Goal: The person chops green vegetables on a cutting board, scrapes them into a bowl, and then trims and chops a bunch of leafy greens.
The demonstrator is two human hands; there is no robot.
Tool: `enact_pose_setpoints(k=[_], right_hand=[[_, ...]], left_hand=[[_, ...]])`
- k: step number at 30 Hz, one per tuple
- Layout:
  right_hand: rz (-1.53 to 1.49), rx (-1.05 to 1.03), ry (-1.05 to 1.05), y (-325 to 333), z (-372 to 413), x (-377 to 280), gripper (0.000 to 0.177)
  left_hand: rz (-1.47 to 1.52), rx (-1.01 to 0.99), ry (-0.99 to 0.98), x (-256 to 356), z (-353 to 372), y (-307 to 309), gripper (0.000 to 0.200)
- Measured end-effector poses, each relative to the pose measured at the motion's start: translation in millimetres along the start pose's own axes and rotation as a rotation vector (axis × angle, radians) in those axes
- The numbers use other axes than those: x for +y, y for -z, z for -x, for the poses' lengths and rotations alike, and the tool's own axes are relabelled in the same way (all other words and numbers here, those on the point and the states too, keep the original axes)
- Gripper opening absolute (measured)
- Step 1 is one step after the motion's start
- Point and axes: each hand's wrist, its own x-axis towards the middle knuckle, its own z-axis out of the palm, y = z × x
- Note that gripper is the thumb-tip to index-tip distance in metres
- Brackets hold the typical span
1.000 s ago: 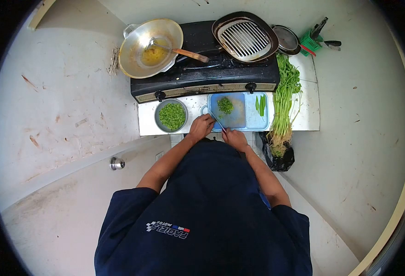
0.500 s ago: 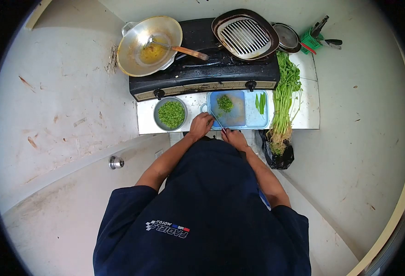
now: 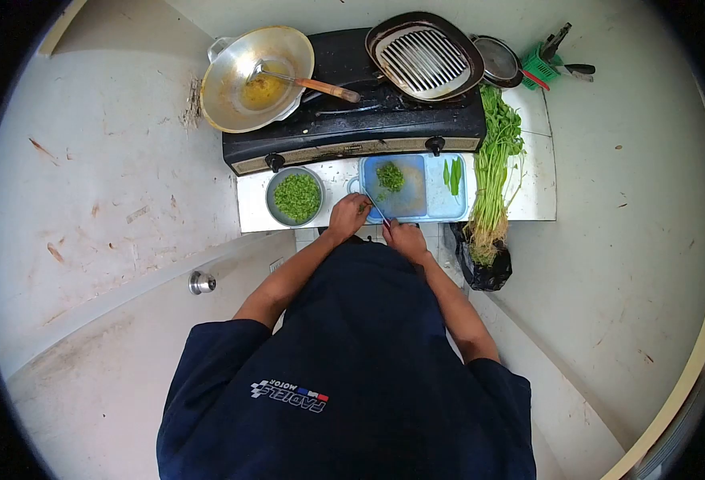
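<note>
The knife point(image 3: 379, 210) lies across the lower-left corner of the blue board point(image 3: 442, 206), about its 7 to 8 o'clock, its tip slanting toward 11. It should be light and stiff, the thin blade probably slick when wet, so the safe hold is the handle. The blade looks narrow and pale; only a dark sliver of handle shows outside the right hand point(image 3: 405, 238), which grips it from 5 o'clock. At the blade's 9 o'clock the left hand point(image 3: 349, 214) has its fingers curled down; whether they pinch anything cannot be told. Toward 1 o'clock sits a loose mound of chopped greens point(image 3: 390, 177), soft and easily scattered, I'd judge; at 2, slim green pieces point(image 3: 452, 176). Farther out on the counter point(image 3: 540, 192), a bowl point(image 3: 270, 200) of chopped greens stands at 9 and a long leafy bundle point(image 3: 492, 164) at 2.
</note>
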Motion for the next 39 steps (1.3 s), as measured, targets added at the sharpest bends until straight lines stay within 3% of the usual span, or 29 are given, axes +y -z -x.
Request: enact_pose_setpoints(k=[21, 30, 39], right_hand=[[-0.055, -0.036, -0.056, -6, 13, -2, 0.045], [-0.046, -0.136, -0.089, 7, 9, -6, 0.047], [0.000, -0.104, -0.057, 7, 8, -2, 0.047]], left_hand=[[-0.051, 0.049, 0.038, 11, 6, -3, 0.008], [-0.129, 0.077, -0.137, 2, 11, -5, 0.010], [-0.147, 0.092, -0.154, -2, 17, -7, 0.014]])
